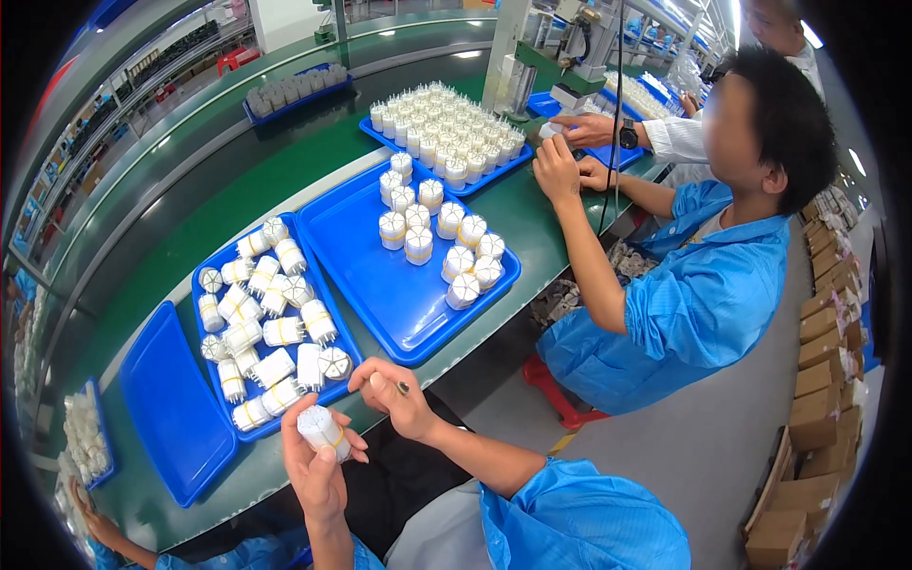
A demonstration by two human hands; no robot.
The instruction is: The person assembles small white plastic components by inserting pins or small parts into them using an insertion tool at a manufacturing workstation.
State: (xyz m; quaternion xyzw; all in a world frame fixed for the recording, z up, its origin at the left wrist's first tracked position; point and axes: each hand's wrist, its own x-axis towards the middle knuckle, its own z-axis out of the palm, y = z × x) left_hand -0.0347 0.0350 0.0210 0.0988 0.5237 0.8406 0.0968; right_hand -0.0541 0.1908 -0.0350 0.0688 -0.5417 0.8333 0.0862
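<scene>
My left hand (318, 475) is wrapped round a white cylindrical part (323, 429) with a yellow band, held upright at the bench edge. Close by on its right, my right hand (399, 404) is closed on a thin tool (404, 388); just a dark, round end of it shows, so its kind is unclear. Beyond my hands, a blue tray (353, 344) holds many similar banded cylinders, most lying on their sides with thin pins showing. Right of it, a larger blue tray (356, 271) carries several such cylinders standing upright with spoked tops.
An empty blue tray (180, 408) lies at the left. Farther back, another blue tray (372, 131) is packed with upright white parts. A co-worker in blue (703, 285) sits at my right beside a bench press (565, 66). A green conveyor (214, 214) runs behind the trays.
</scene>
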